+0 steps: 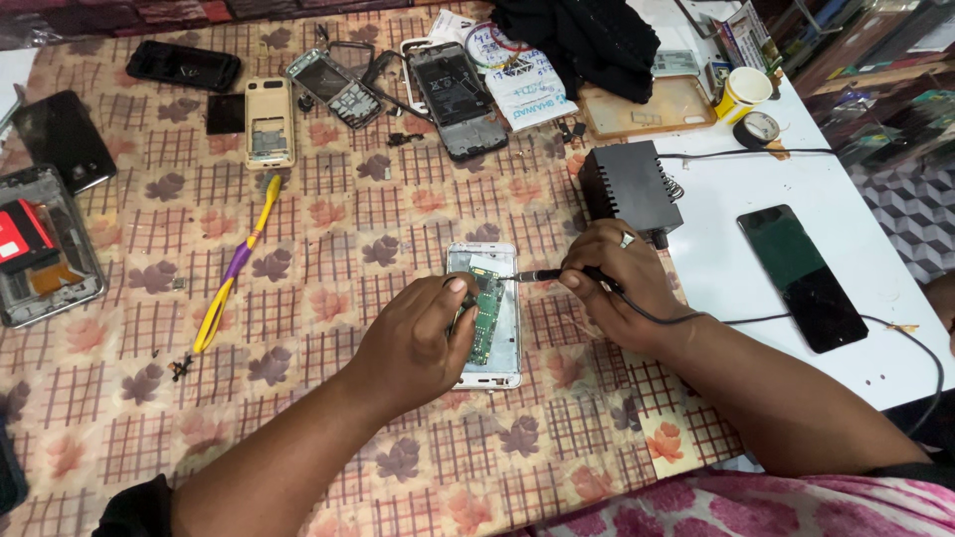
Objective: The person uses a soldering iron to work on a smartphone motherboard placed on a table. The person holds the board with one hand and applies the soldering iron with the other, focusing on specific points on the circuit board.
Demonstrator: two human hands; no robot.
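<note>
Left hand pins green circuit board; right hand grips slim corded iron

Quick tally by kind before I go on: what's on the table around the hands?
Phones and phone bodies: 9
Soldering iron: 1
Black power box: 1
Yellow-purple tool: 1
Yellow cup: 1
Round gauge: 1
Total: 14
</note>
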